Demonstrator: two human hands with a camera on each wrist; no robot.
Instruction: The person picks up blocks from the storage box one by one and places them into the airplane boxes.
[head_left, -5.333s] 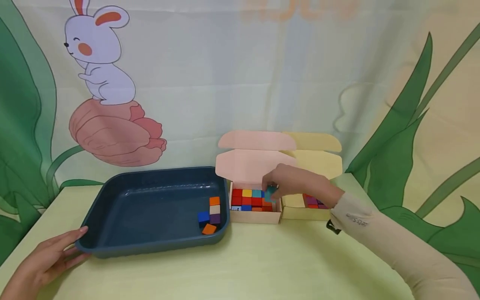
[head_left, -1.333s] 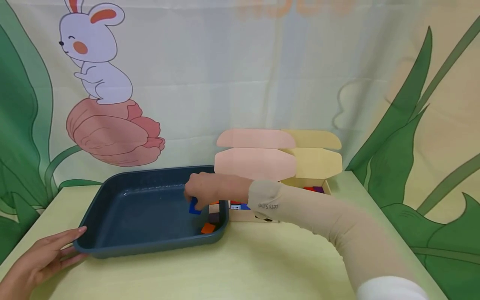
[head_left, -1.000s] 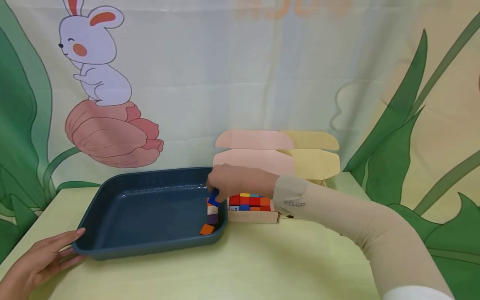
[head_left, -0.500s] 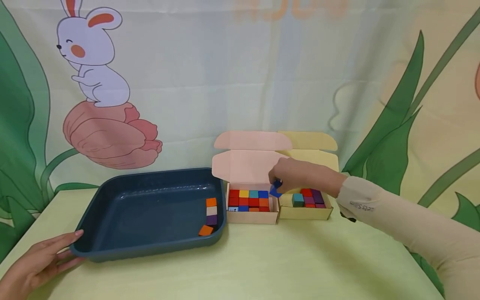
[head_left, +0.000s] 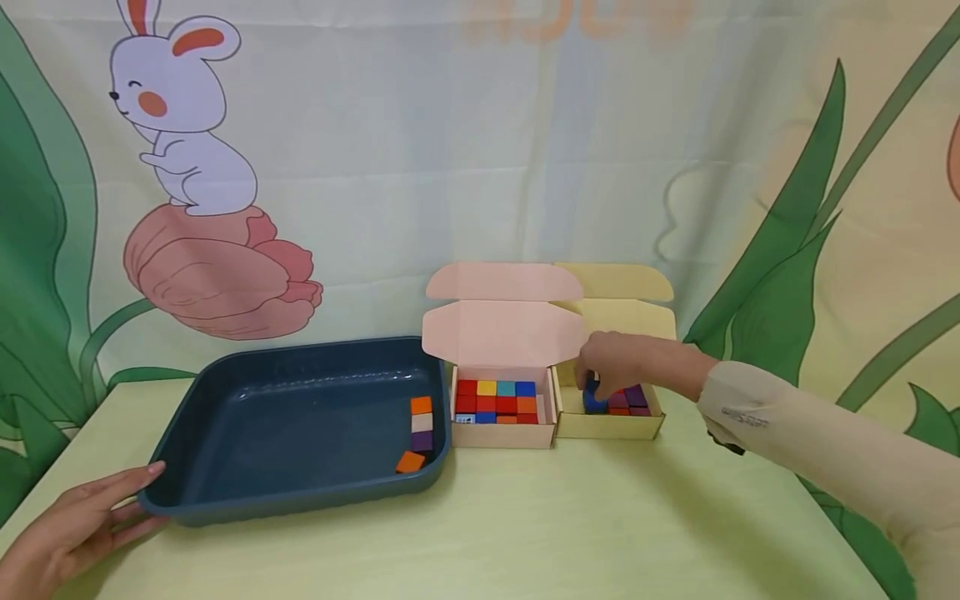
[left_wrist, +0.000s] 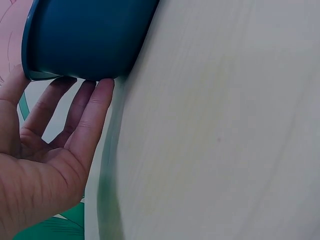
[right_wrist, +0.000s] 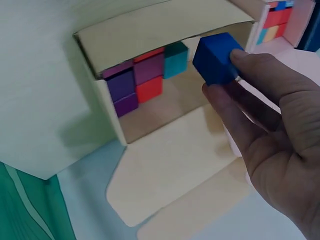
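My right hand (head_left: 633, 367) pinches a blue cube (right_wrist: 216, 56) between thumb and fingertips, over the left part of the open yellow box (head_left: 611, 427). Inside this box, in the right wrist view, a teal cube (right_wrist: 176, 60) sits beside purple and red cubes (right_wrist: 150, 90); the blue cube is held just apart from the teal one. My left hand (head_left: 82, 521) holds the near-left corner of a dark blue tray (head_left: 300, 502), thumb at the rim and fingertips against the outer wall. Orange, white and purple cubes (head_left: 422, 423) lie in the tray's right end.
A pink box (head_left: 502, 435) with its lid raised stands between the tray and the yellow box, holding rows of red, yellow, teal, blue and orange cubes. Behind the pale table (head_left: 487, 525) hangs a printed cloth (head_left: 375, 167).
My right hand has lifted the blue cube from the tray and carried it right, over the pink box, to the yellow box, where the teal cube was put earlier. My left hand stays at the tray.
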